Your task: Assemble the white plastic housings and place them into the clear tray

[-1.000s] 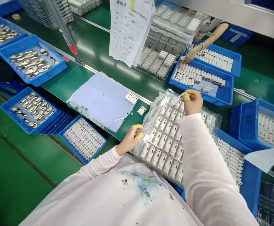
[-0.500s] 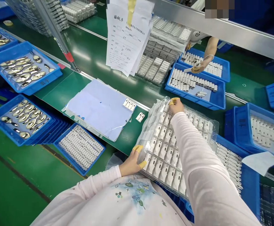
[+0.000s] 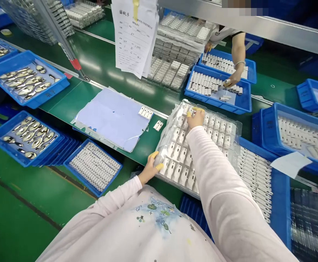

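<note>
A clear plastic tray point(image 3: 237, 127), atop a stack of similar trays, holds rows of white plastic parts point(image 3: 172, 150), each with a dark oval hole. My left hand point(image 3: 148, 170), with yellow finger cots, grips the tray's near left corner, thumb and fingers apart along its edge. Near the tray's far left corner, my right hand point(image 3: 196, 118) bends its fingers down on a white part in the back row; the fingertips partly hide it. A few loose white parts point(image 3: 146, 112) lie on a bluish sheet point(image 3: 107, 116), and more point(image 3: 158, 125) rest beside it on the green bench.
Blue bins of shiny spoon-shaped pieces point(image 3: 25, 82) stand left. A blue tray of white parts point(image 3: 93, 167) sits lower, before the bench. To the right is another blue bin point(image 3: 280, 189). Hanging papers point(image 3: 134, 40) and a metal beam point(image 3: 246, 25) cross above. A co-worker's hand point(image 3: 232, 79) reaches into a bin opposite.
The whole view has shifted slightly. My right hand has moved a little toward the tray's left side in the back row. My left hand keeps its corner. The co-worker's hand has lowered into the bin.
</note>
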### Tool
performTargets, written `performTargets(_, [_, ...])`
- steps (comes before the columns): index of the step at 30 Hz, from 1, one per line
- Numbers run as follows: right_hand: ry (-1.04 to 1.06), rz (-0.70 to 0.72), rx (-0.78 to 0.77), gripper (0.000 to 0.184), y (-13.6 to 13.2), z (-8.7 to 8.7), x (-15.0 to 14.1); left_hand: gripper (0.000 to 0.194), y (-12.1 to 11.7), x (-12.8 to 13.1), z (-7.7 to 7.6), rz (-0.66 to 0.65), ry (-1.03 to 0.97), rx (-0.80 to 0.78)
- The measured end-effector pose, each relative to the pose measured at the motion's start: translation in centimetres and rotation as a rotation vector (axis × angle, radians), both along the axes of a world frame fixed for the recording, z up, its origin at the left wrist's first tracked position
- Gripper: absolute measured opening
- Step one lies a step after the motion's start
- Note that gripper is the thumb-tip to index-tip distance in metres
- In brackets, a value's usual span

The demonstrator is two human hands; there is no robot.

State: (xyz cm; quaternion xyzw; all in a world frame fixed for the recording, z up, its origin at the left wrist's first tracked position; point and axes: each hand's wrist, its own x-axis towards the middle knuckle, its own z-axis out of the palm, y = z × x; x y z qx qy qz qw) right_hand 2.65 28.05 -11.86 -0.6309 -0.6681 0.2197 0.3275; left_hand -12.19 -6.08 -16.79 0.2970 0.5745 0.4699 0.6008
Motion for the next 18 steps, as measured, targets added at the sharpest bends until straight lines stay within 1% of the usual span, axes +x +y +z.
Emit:
performTargets(2, [0.054, 0.042, -0.001, 0.029, -3.9, 0.7, 2.5, 0.081, 0.3, -0.1, 0.0, 0.056, -0.021, -0.001])
performTargets(4, [0.116, 0.066, -0.003, 0.025, -9.0, 1.4, 6.4, 0.077, 0.6, -0.4, 0.1, 0.107, -0.032, 0.004])
performTargets(6, [0.179, 0.054, -0.006, 0.026, -15.5, 1.7, 11.2, 0.072, 0.9, -0.7, 0.3, 0.155, -0.036, 0.018])
performTargets(8, [0.242, 0.004, -0.015, 0.029, -23.2, 1.2, 16.0, 0.066, 1.2, -0.9, 0.5, 0.207, -0.029, 0.038])
performTargets(10, [0.301, -0.073, -0.054, 0.034, -31.6, -0.4, 19.7, 0.059, 1.4, -1.1, 0.6, 0.263, -0.013, 0.055])
performTargets(12, [0.351, -0.149, -0.152, 0.037, -39.7, -2.9, 21.7, 0.055, 1.7, -1.3, 0.6, 0.305, 0.001, 0.062])
performTargets(13, [0.373, -0.183, -0.221, 0.038, -43.4, -4.3, 22.0, 0.054, 1.8, -1.4, 0.7, 0.322, 0.008, 0.069])
performTargets(15, [0.411, -0.227, -0.389, 0.036, -49.8, -7.3, 21.4, 0.053, 2.1, -1.5, 1.0, 0.347, 0.026, 0.079])
performTargets(16, [0.428, -0.231, -0.483, 0.034, -52.4, -8.6, 20.6, 0.051, 2.2, -1.6, 1.3, 0.352, 0.037, 0.084])
performTargets(18, [0.474, -0.209, -0.657, 0.034, -56.5, -10.6, 19.0, 0.047, 2.1, -1.7, 2.2, 0.353, 0.064, 0.095])
